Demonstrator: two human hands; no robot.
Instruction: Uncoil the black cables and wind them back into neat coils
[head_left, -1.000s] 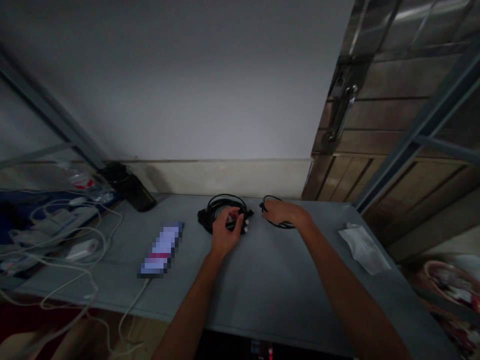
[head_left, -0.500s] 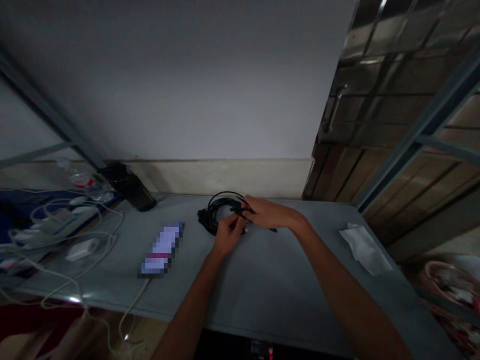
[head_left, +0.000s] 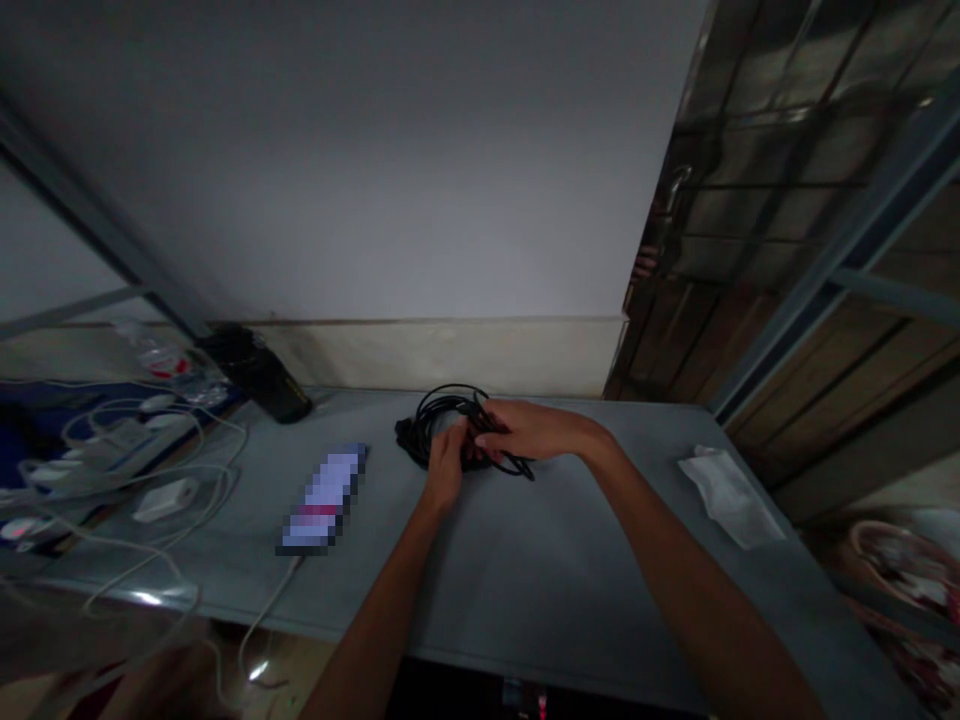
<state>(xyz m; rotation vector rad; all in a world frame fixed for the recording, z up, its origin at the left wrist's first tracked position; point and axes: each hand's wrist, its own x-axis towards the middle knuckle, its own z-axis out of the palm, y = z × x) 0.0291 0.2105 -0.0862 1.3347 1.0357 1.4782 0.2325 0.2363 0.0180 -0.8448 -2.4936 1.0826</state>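
A coil of black cable (head_left: 435, 418) lies near the far edge of a grey table (head_left: 540, 560). My left hand (head_left: 446, 465) rests on the coil's near side with its fingers curled round the strands. My right hand (head_left: 529, 430) reaches in from the right and pinches a loose loop of the same black cable, whose end trails toward me on the tabletop. The two hands touch over the coil.
A phone (head_left: 324, 498) lies left of the coil with a white lead running off the table's front edge. White chargers and cords (head_left: 127, 460) crowd the left end, beside a dark bottle (head_left: 259, 372). A crumpled white wrapper (head_left: 727, 495) sits at the right. A wooden door stands beyond.
My right hand has moved left from a separate loop of cable, bringing it to the coil. My left hand has shifted slightly and now grips the coil's near side.
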